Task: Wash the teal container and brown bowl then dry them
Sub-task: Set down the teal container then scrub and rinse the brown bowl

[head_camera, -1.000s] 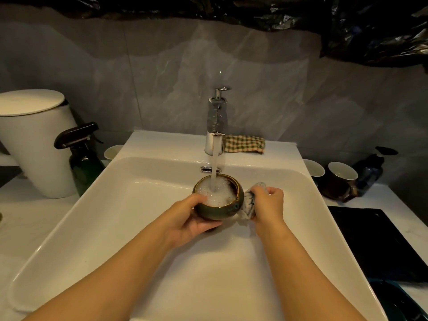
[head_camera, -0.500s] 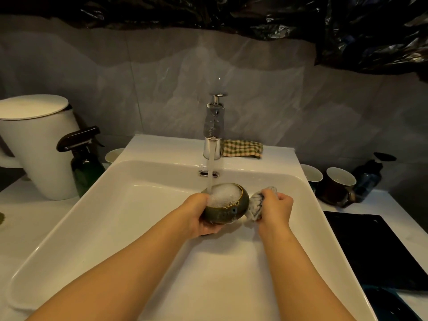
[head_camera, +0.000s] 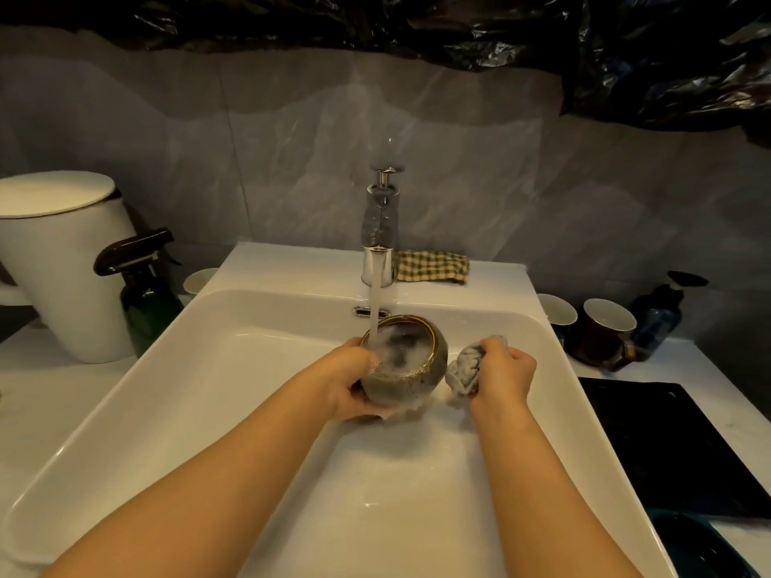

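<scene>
The left hand (head_camera: pixel 350 383) grips the foamy brown bowl (head_camera: pixel 411 379) under the running tap (head_camera: pixel 379 244), while the right hand (head_camera: pixel 502 379) grips a bunched grey cloth (head_camera: pixel 464 371) just beside it.

Bare forearms (head_camera: pixel 250 473), left hand (head_camera: pixel 348 385), right hand (head_camera: pixel 502 377)

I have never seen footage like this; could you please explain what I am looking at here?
No machine here: a person wears a head camera, so this single view looks down along both bare arms into a white sink. The left hand holds a foamy brown bowl, tilted, under the running tap. The right hand grips a bunched grey cloth beside it. A checked cloth lies on the ledge beside the tap, a spray bottle stands left, a brown mug right; a teal container shows bottom right.
</scene>
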Motion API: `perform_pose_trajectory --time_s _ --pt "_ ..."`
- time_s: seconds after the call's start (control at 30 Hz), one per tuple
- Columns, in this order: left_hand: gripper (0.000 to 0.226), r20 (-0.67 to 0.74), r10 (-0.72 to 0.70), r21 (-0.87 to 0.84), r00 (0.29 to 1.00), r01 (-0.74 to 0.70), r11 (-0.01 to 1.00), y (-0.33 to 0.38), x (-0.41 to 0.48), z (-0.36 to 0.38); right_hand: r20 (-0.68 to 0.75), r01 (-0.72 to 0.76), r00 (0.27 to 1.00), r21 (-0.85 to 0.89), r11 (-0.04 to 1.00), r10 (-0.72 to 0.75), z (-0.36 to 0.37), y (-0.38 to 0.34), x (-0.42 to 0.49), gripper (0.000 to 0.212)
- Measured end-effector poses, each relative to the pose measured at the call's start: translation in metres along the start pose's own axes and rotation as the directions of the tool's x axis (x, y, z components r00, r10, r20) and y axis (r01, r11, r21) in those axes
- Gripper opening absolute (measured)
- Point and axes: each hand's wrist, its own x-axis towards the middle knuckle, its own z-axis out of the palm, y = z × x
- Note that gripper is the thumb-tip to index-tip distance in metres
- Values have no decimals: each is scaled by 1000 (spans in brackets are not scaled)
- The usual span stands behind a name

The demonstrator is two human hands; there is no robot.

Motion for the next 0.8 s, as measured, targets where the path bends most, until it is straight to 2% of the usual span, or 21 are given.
perform_pose_trajectory --time_s 0.07,0.1,0.13,0.2,0.27,0.3,0.37,0.43,0.53,0.6,0.63,0.7,0.8 --pt "12 28 -98 -136 995 101 986 1 -6 3 7 -2 1000 9 1000 2 -1 -1 1 25" --pt "10 7 -111 -121 994 111 986 3 -8 3 13 -2 1000 8 1000 2 -2 -1 0 21" --pt "10 -37 -96 -33 995 95 995 6 -9 2 13 0 1000 0 1000 0 -2 -1 0 16" --pt "11 -124 16 248 992 16 969 14 -9 2 23 8 1000 -4 1000 -8 -2 -3 -3 7" --pt "18 -158 167 458 973 -78 886 22 -12 2 33 6 999 6 1000 -6 -2 -4 -5 11" --pt "22 -153 227 491 962 -126 862 24 -11 0 37 5 999 10 1000 -6 -2 -5 -6 16" --pt "29 -132 269 419 954 -192 887 24 -12 -5 36 5 999 9 1000 -5 -2 -6 -6 18" --pt "32 -111 205 197 972 -181 964 19 -10 -9 33 -12 999 -8 1000 13 -1 -5 -5 11" --pt "26 -17 30 -86 999 -31 996 11 -12 -7 38 -42 998 -27 999 43 0 -1 -1 12" --pt "23 11 -27 -127 1000 28 992 10 -15 -4 44 -45 998 -23 999 46 0 1 1 16" --pt "21 -5 -22 -83 1000 21 996 12 -17 -2 44 -45 998 -26 999 46 0 1 1 16" --pt "21 -94 57 150 994 -42 988 16 -18 -1 42 -37 998 -34 999 38 -1 -1 -2 12" --pt "25 -129 283 526 950 -176 832 23 -19 -1 55 -19 998 -12 1000 20 0 -4 -6 17"
